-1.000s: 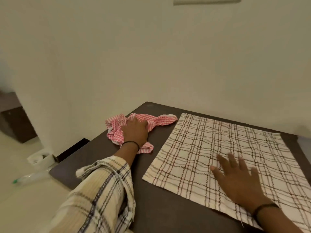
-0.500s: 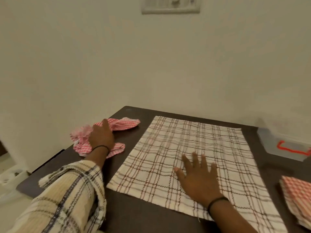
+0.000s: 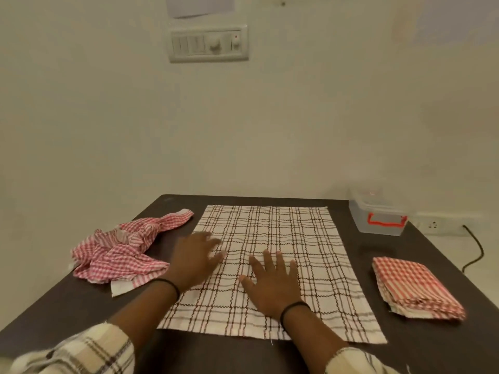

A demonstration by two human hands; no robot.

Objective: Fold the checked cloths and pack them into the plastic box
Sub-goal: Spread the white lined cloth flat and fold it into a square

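A white cloth with brown checks [image 3: 286,238] lies spread flat in the middle of the dark table [image 3: 432,344]. My right hand [image 3: 272,284] presses flat on its near half, fingers spread. My left hand [image 3: 193,259] lies over the cloth's left edge with its fingers spread; it looks blurred. A crumpled red-and-white checked cloth [image 3: 121,252] lies at the left, apart from my left hand. Folded red checked cloths [image 3: 414,287] are stacked at the right. The clear plastic box [image 3: 376,215] with an orange handle stands at the far right corner.
The table backs onto a pale wall with a switch panel [image 3: 208,44]. A wall socket [image 3: 433,225] and a black cable [image 3: 475,249] sit beyond the table's right edge. Bare dark tabletop shows along the near edge.
My left hand has let go of the crumpled red cloth and moved right onto the white cloth's left edge. The view swung right, bringing the box and the folded stack into sight.
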